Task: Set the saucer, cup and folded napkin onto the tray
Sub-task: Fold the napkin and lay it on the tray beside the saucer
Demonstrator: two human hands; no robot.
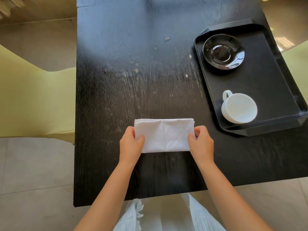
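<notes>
Two bare hands pinch the white folded cloth napkin (164, 135) at its short ends, left hand (130, 142) and right hand (202, 141), on the dark wooden table (133, 72). Beyond the right hand's grip, well apart, the black plastic tray (270, 90) carries the glossy black saucer (223, 51) and the white ceramic cup (239, 108), nothing between.

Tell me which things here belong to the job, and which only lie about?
Job: black plastic tray, black glossy saucer, white ceramic cup, white folded cloth napkin.
Lying about: pale crumbs, yellow-green chair.
</notes>
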